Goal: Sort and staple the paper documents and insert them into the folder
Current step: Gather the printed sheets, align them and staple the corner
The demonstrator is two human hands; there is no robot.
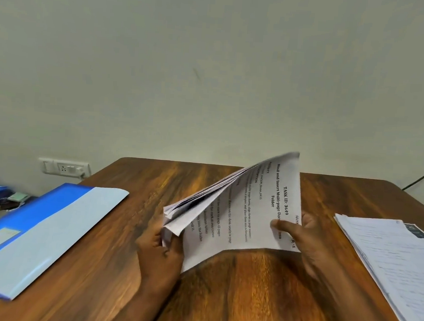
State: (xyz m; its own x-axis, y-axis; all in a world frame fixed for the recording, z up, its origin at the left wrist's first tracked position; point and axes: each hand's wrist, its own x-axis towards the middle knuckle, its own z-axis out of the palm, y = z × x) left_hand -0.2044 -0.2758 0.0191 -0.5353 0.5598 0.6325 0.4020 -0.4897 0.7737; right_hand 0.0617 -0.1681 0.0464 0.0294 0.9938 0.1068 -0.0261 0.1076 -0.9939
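1. The wooden worktop (234, 294) stood against a pale wall, its far edge beneath a switch plate (65, 168).
2. A blue folder (37, 236) lay flat at the left edge, angled toward the far left corner, with a pale label near its near end.
3. A second stack of papers (394, 268) lay flat at the right edge, well apart from the folder.
4. A sheaf of printed documents (247, 213) was held above the middle of the worktop, its pages fanned apart on the left side.
5. The right hand (298, 231) pinched the top sheet, thumb across the print.
6. The left hand (162, 247) gripped the fanned lower corner, fingers curled round the pages.
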